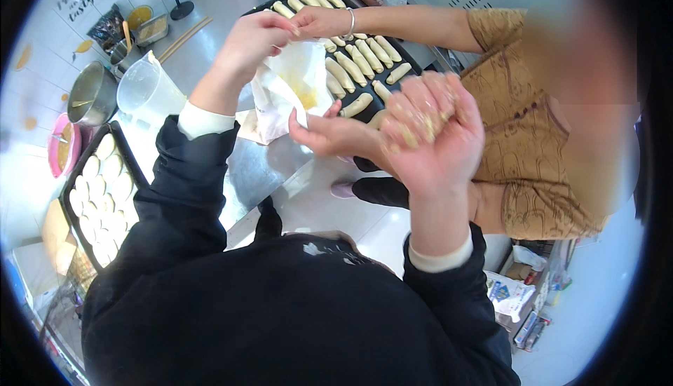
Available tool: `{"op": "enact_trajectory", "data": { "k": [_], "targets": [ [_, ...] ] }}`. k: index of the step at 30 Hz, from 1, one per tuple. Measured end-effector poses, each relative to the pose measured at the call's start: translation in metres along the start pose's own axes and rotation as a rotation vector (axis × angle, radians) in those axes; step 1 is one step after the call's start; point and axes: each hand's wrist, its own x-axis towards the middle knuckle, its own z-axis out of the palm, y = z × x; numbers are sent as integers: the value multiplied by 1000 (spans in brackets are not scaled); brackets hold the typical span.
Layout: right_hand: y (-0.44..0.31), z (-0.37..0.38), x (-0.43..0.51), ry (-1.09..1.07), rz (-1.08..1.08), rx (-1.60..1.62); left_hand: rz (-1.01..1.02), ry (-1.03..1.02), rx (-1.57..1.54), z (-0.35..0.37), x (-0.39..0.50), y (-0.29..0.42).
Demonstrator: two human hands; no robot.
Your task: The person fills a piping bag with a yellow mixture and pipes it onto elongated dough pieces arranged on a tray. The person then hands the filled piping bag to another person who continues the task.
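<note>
My left hand (257, 39) is closed at the upper rim of a white bag (271, 115), its fingertips against a co-worker's hand (320, 21). Yellow, wet-looking paste (304, 94) coats part of the bag's inside. The co-worker's other hand (331, 134) pinches the near rim, so the bag's mouth gapes. Raised to the right of the bag, my right hand (434, 128) is curled into a fist, with yellow paste smeared over its fingers. Whether anything is inside the fist is hidden.
Rolled dough pieces (351, 68) lie on a black baking tray (370, 112) behind the bag. A clear plastic jug (144, 89), a metal pot (89, 94) and chopsticks (184, 39) stand or lie left. Another tray (67, 196) holds flat dough ovals. The co-worker (505, 128) stands close at right.
</note>
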Motion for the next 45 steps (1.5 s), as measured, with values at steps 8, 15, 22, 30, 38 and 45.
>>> {"op": "enact_trajectory", "data": {
  "k": [8,15,22,30,38,45],
  "targets": [
    [-82,5,-238,-65,-180,-70,-83,-43,-1551,48,-89,22],
    [-175,-33,-454,-32,-451,37,-185,-420,-1676,267,-275,95],
    [-308,-118,-576,-270,-683,-84,-782,-947,-1516,549,-313,101],
    [-505,-201,-734,39,-1052,-113,-920,-1085,-1544,844,-238,70],
    [-704,-251,-913,433,-1392,-312,-1174,-1227,-1467,1201,-172,115],
    [-940,-363,-1045,479,-1369,-465,-913,-1223,-1537,1491,-98,133]
  ]
}}
